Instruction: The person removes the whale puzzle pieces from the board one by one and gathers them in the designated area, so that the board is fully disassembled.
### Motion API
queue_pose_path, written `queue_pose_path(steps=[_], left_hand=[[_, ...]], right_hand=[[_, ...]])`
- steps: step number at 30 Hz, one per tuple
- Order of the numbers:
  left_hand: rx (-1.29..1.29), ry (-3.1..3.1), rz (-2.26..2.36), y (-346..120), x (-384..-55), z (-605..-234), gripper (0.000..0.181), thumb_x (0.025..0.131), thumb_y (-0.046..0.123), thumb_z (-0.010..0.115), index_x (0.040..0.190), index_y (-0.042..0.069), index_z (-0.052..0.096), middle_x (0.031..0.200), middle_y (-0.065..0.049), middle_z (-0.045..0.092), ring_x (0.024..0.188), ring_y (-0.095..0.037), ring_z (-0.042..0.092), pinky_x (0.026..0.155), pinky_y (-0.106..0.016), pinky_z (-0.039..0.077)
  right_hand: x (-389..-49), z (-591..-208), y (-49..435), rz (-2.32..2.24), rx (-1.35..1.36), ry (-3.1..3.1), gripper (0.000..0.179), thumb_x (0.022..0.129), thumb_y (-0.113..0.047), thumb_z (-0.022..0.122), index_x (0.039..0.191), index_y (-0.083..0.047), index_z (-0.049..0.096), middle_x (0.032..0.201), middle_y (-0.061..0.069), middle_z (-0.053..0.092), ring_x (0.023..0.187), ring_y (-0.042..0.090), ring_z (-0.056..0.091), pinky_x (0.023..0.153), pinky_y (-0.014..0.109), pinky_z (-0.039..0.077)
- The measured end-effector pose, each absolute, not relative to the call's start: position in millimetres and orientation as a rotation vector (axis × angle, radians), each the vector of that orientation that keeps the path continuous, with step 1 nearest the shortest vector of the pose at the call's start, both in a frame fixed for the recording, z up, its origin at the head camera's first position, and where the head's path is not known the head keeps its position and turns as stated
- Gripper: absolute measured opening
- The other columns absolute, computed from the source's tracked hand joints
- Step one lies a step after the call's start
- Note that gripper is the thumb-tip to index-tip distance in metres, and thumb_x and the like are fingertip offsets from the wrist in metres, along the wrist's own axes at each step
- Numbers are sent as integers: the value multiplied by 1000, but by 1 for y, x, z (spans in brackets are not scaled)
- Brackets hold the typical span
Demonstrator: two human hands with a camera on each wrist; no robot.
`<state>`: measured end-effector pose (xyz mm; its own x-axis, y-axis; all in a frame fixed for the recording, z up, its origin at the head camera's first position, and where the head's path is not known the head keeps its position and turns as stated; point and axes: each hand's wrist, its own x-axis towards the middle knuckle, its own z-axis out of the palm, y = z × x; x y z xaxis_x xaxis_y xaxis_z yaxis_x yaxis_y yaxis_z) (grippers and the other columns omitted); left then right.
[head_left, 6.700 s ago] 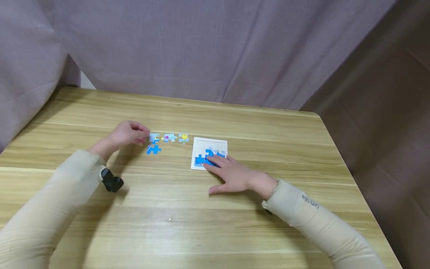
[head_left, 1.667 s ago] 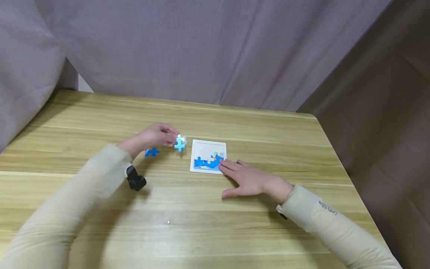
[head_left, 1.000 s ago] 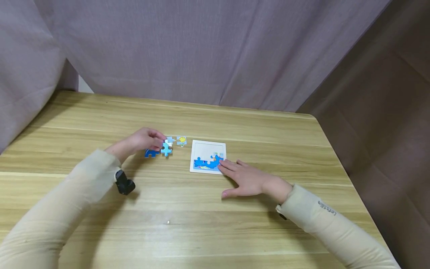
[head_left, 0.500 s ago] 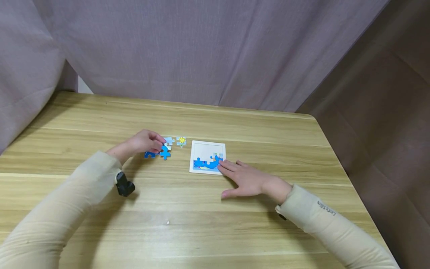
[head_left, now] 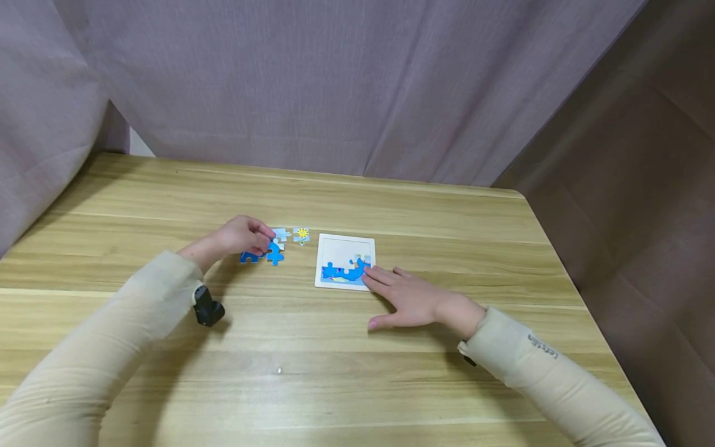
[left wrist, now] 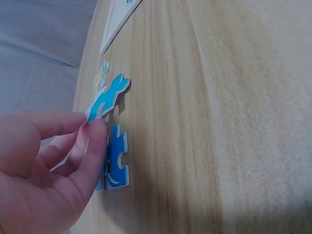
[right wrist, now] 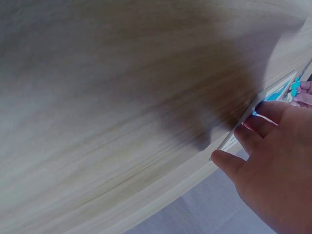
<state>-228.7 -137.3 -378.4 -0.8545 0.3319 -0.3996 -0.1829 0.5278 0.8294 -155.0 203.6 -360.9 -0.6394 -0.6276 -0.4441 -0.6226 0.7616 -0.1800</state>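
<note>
Between thumb and fingertips, my left hand pinches a blue jigsaw piece, tilted up off the table in the left wrist view. Just below the hand lies a darker blue jigsaw piece with a white curved stripe. Behind the held piece are a pale blue piece, partly covered, and a yellow sun piece. To the right is a white square puzzle tray, its lower part filled with joined blue pieces. My right hand, fingers extended, rests its fingertips on the tray's lower right side.
All this lies on a wooden table, with a tiny pale speck nearer the front. Grey curtains hang behind the back edge and brown fabric along the right. A black wrist camera sits on the left sleeve.
My left hand picked up the blue piece, held it near the sun piece, then drew it back left and turned it. My right hand slid right, off the tray's joined pieces. Little moved in the last half second.
</note>
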Motion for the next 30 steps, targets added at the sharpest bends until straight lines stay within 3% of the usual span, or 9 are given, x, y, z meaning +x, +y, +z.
queue_pose_path(steps=[5, 13, 19, 30], left_hand=[[127, 2278, 1305, -138, -230, -377, 30, 96, 11, 49, 117, -10, 53, 95, -12, 61, 78, -12, 58, 74, -23, 55], [116, 2267, 1302, -125, -236, -369, 31, 96, 12, 50, 120, -7, 53, 98, -12, 60, 81, -14, 58, 76, -25, 54], [159, 2228, 1321, -94, -239, -365, 30, 95, 11, 50, 119, -6, 55, 89, -7, 59, 76, -13, 55, 73, -24, 53], [269, 2195, 1301, -34, -238, -365, 29, 95, 11, 48, 117, -5, 59, 98, -13, 62, 78, -12, 55, 73, -23, 54]], right_hand=[[-155, -361, 205, -21, -946, 2468, 92, 84, -67, 48, 150, -15, 12, 158, 1, 4, 146, 17, 6, 119, 47, 10], [-155, -362, 206, -30, -956, 2472, 91, 84, -67, 48, 150, -13, 14, 158, 2, 6, 146, 19, 7, 119, 48, 10], [-156, -362, 207, -58, -983, 2478, 89, 85, -64, 50, 150, -10, 18, 158, 6, 8, 146, 23, 10, 118, 51, 12], [-154, -362, 208, -41, -963, 2496, 90, 84, -66, 49, 150, -13, 18, 158, 5, 9, 145, 24, 14, 118, 47, 15]])
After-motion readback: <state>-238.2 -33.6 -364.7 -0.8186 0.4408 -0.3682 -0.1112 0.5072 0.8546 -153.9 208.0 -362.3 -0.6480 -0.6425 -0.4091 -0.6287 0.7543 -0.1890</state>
